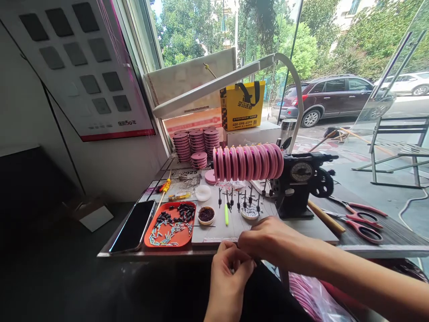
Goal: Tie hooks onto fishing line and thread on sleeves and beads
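Observation:
My left hand (230, 273) is at the front edge of the table, its thumb and fingers pinched together. A tiny pale bit shows between them, too small to name. Touching it from the right, my right hand (264, 236) has its fingers curled closed, and what they hold is hidden. Beyond my hands, a row of pink discs (250, 162) sits on the shaft of a black winding machine (295, 188). Several small black pieces (238, 205) hang below the discs. A white dish of grey bits (250, 217) and a bright green-handled tool (226, 217) lie just past my knuckles.
On the left are a phone (132, 226) and an orange tray (170, 241) with small black and pale parts. A dish of dark bits (206, 222) stands beside it. Scissors (363, 226) and a wooden handle (326, 216) lie right. Stacked pink discs (197, 143) stand behind, under a white lamp arm (214, 87).

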A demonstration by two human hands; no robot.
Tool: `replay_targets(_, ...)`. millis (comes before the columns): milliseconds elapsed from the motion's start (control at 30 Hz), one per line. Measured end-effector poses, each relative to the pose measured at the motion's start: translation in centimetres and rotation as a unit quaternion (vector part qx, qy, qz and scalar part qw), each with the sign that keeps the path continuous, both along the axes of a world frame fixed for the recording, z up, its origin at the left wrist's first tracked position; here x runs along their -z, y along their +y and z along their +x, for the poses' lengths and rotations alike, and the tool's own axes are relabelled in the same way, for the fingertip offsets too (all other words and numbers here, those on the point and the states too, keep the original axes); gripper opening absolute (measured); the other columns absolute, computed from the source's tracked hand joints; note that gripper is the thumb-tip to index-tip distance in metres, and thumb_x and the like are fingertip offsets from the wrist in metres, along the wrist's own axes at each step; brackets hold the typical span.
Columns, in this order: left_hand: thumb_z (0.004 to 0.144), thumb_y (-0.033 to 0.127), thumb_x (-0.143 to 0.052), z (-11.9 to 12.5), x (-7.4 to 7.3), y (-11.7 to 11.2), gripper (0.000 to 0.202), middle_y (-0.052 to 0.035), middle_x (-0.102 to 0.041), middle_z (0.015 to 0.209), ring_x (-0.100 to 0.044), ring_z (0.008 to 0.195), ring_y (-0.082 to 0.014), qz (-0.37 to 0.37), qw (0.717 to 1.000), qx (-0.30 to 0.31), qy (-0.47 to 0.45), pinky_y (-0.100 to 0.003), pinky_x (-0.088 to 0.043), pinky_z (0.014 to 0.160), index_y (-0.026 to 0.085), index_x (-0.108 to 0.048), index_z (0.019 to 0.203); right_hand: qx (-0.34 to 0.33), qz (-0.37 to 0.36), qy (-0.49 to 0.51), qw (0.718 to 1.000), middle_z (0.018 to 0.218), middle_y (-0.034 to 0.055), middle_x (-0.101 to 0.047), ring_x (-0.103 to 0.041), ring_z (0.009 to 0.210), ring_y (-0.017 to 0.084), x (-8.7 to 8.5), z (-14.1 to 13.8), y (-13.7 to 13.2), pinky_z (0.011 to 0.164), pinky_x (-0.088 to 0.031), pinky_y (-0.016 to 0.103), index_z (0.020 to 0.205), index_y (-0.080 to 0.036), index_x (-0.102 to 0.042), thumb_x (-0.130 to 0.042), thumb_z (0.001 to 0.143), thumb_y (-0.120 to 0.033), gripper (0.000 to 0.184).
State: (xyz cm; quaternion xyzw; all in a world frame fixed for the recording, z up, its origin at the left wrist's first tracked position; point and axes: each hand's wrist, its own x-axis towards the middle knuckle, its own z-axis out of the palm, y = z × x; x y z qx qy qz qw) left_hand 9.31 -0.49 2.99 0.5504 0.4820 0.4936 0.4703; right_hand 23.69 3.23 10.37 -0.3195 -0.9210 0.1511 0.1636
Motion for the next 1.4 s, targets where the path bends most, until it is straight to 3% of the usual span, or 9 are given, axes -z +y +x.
replay_targets(100,0.078,0.013,-0.053,0.2,0.1,-0.6,0.016,-0.0033,-0.049,0.081,-0.045,0.057,-0.0114,0.167,0.974,-0.077,0.130,-0.024,-0.037,0.050,0.016,-0.061,0.064,0.052,-0.025,0.039,0.998,0.053,-0.0022,-0.054,-0.044,0.047,0.007,0.4,-0.5,0.5,0.048,-0.031,0.018,0.069,-0.014,-0.063,-0.047,0.087,-0.015,0.024)
replay_targets(167,0.081,0.004,-0.047,0.1,0.1,-0.9,0.020,-0.0087,-0.057,0.093,-0.054,0.069,-0.0162,0.332,0.907,-0.104,0.238,-0.027,-0.045,0.063,0.016,-0.063,0.079,0.080,-0.046,0.067,0.993,0.055,-0.0019,-0.058,-0.049,0.049,0.007,0.6,-0.9,0.8,0.050,-0.034,0.016,0.072,-0.013,-0.065,-0.048,0.084,-0.011,0.021)
replay_targets(300,0.079,-0.004,-0.045,-0.3,-0.1,-0.7,0.029,-0.0117,-0.068,0.094,-0.057,0.073,-0.0195,0.464,0.830,-0.038,0.307,-0.028,-0.048,0.068,0.015,-0.060,0.094,0.106,-0.073,0.099,0.987,0.043,-0.0054,-0.052,-0.048,0.041,0.007,0.4,-0.9,1.2,0.043,-0.034,0.015,0.068,-0.015,-0.067,-0.054,0.080,-0.012,0.018)
replay_targets(500,0.077,0.003,-0.048,0.1,0.2,-0.6,0.020,-0.0044,-0.064,0.074,-0.057,0.062,-0.0158,0.341,0.919,-0.019,0.196,-0.025,-0.043,0.055,0.020,-0.054,0.071,0.099,0.046,0.199,0.974,0.090,0.0080,-0.059,-0.053,0.076,0.015,0.0,0.5,-1.3,0.070,-0.044,0.028,0.092,-0.017,-0.054,-0.038,0.091,-0.023,0.017)
replay_targets(633,0.075,0.008,-0.048,0.4,-0.6,-0.9,0.017,-0.0037,-0.060,0.067,-0.053,0.061,-0.0174,0.309,0.936,0.002,0.168,-0.026,-0.036,0.054,0.020,-0.054,0.065,-0.003,-0.002,0.149,0.989,0.078,0.0031,-0.050,-0.046,0.066,0.013,0.5,0.6,-2.8,0.060,-0.043,0.025,0.076,-0.020,-0.044,-0.035,0.089,-0.015,0.017)
replay_targets(767,0.067,0.013,-0.056,0.3,-2.5,-0.5,0.011,0.0017,-0.049,0.055,-0.041,0.052,-0.0126,0.062,0.994,0.077,0.047,-0.025,-0.028,0.051,0.017,-0.056,0.057,0.001,0.009,0.123,0.992,0.079,0.0036,-0.053,-0.048,0.067,0.013,0.8,1.0,-3.4,0.059,-0.044,0.024,0.078,-0.019,-0.047,-0.038,0.078,-0.006,0.016)
replay_targets(967,0.046,0.014,-0.061,0.5,-3.5,0.9,0.007,0.0052,-0.047,0.049,-0.034,0.046,-0.0065,-0.319,0.917,0.132,-0.201,-0.021,-0.022,0.046,0.015,-0.056,0.052,-0.070,0.241,-0.018,0.968,0.069,0.0027,-0.059,-0.047,0.058,0.015,2.3,2.5,-4.6,0.052,-0.039,0.029,0.080,-0.018,-0.060,-0.043,0.082,-0.006,0.021)
replay_targets(1233,0.046,0.015,-0.062,0.8,-3.4,0.3,0.007,0.0018,-0.052,0.059,-0.033,0.044,-0.0040,-0.344,0.897,0.155,-0.229,-0.020,-0.016,0.044,0.014,-0.059,0.052,-0.123,0.258,-0.027,0.958,0.070,0.0080,-0.065,-0.052,0.057,0.018,2.8,3.2,-4.7,0.056,-0.042,0.033,0.092,-0.011,-0.064,-0.026,0.092,-0.008,0.038)
replay_targets(1400,0.061,0.010,-0.061,0.4,-4.0,0.1,0.008,-0.0020,-0.054,0.072,-0.043,0.061,-0.0122,-0.048,0.989,0.139,-0.017,-0.024,-0.027,0.052,0.016,-0.063,0.055,-0.045,0.110,0.094,0.989,0.062,0.0034,-0.063,-0.048,0.059,0.015,2.1,2.5,-5.1,0.056,-0.042,0.027,0.073,-0.019,-0.059,-0.027,0.098,-0.023,0.041)
